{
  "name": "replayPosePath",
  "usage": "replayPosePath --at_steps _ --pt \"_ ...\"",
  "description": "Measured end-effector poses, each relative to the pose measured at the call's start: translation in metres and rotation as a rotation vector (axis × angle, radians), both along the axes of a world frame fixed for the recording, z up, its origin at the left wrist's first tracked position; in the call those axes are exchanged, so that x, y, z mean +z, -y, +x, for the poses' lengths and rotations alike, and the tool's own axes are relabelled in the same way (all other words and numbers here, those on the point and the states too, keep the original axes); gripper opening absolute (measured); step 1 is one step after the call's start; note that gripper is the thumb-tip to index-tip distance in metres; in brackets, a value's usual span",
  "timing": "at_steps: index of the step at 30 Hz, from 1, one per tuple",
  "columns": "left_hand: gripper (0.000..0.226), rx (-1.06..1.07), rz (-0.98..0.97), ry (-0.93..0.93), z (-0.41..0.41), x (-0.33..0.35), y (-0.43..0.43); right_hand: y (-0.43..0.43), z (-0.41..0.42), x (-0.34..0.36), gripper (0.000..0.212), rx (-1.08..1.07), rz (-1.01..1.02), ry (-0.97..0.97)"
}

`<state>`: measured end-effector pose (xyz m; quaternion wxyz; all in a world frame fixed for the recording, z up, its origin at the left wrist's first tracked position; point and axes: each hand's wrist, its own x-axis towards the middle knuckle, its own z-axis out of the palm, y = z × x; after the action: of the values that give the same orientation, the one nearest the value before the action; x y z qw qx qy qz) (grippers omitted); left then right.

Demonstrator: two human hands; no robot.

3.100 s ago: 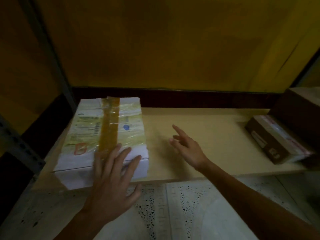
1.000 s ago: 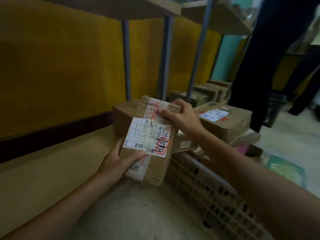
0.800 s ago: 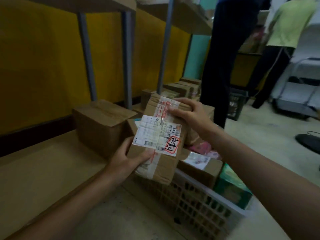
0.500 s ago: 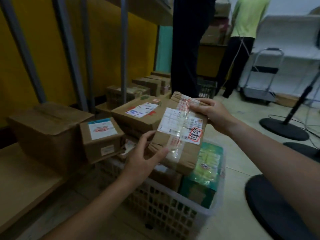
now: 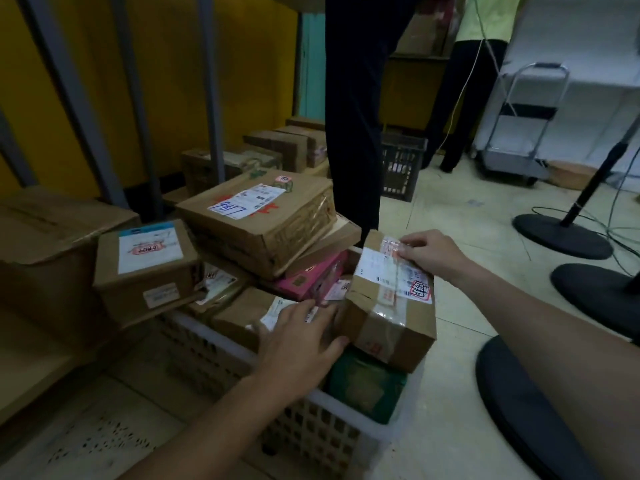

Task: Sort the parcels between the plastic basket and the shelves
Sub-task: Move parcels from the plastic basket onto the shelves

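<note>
A: Where does the parcel (image 5: 391, 303) sit against the basket (image 5: 322, 424)?

B: At the basket's right-hand near corner, on top of a green packet (image 5: 363, 382) inside it, seemingly resting there, though contact underneath is hidden. Its long axis runs from the basket's near edge toward the far edge, tilted a little up at the far end.

A: And the hands?

B: The right hand (image 5: 429, 252) lies over the far top edge of the parcel, fingers curled onto the label, holding it. The left hand (image 5: 301, 344) is spread fairly wide, fingertips against the parcel's left side, palm over the basket's middle. The right hand is the one with the real hold; the left only steadies.

A: How does the parcel look?

B: A brown cardboard box, wrapped with clear tape, a white shipping label on top with a red stamp at one corner. Corners look slightly crushed.

A: So the next move?

B: Probably letting it settle among the other boxes (image 5: 256, 216), which already pile above the basket's rim.
</note>
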<state>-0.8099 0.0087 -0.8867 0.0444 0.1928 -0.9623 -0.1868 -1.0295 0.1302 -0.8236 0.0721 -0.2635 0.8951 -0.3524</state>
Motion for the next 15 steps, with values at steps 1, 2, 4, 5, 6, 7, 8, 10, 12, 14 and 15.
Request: replayPosePath --at_steps 1,2,4,5,6,7,8,10,12,14,15 --pt "0.052 0.003 -0.018 0.018 -0.001 -0.001 -0.002 0.002 0.001 -0.003 0.031 -0.005 0.050 -0.049" --pt "0.051 0.003 -0.032 0.026 -0.002 -0.001 -0.002 0.003 0.002 -0.006 0.032 -0.009 0.099 -0.089" --pt "0.045 -0.017 -0.055 -0.007 0.000 0.000 -0.003 0.005 0.003 -0.006 0.034 -0.029 0.182 -0.165" --pt "0.040 -0.044 -0.052 -0.061 0.004 0.000 -0.002 0.006 0.004 -0.005 0.036 -0.043 0.208 -0.191" --pt "0.037 -0.085 -0.044 -0.133 0.008 -0.001 -0.001 0.008 0.006 -0.003 0.038 -0.054 0.223 -0.195" --pt "0.039 -0.136 -0.044 -0.196 0.013 -0.003 -0.001 0.011 0.008 -0.001 0.043 -0.056 0.233 -0.179" --pt "0.044 -0.192 -0.052 -0.224 0.018 -0.005 0.000 0.014 0.012 -0.001 0.048 -0.043 0.247 -0.158" --pt "0.052 -0.292 -0.077 -0.156 0.026 -0.008 0.001 0.021 0.022 -0.003 0.057 -0.016 0.316 -0.146" --pt "0.054 -0.320 -0.075 -0.084 0.030 -0.011 0.003 0.027 0.035 -0.010 0.057 -0.048 0.409 -0.218" --pt "0.053 -0.277 -0.030 -0.150 0.034 -0.011 0.007 0.034 0.047 -0.011 0.050 -0.077 0.421 -0.365" --pt "0.051 -0.249 -0.022 -0.212 0.037 -0.009 0.010 0.039 0.053 -0.008 0.049 -0.073 0.371 -0.441"
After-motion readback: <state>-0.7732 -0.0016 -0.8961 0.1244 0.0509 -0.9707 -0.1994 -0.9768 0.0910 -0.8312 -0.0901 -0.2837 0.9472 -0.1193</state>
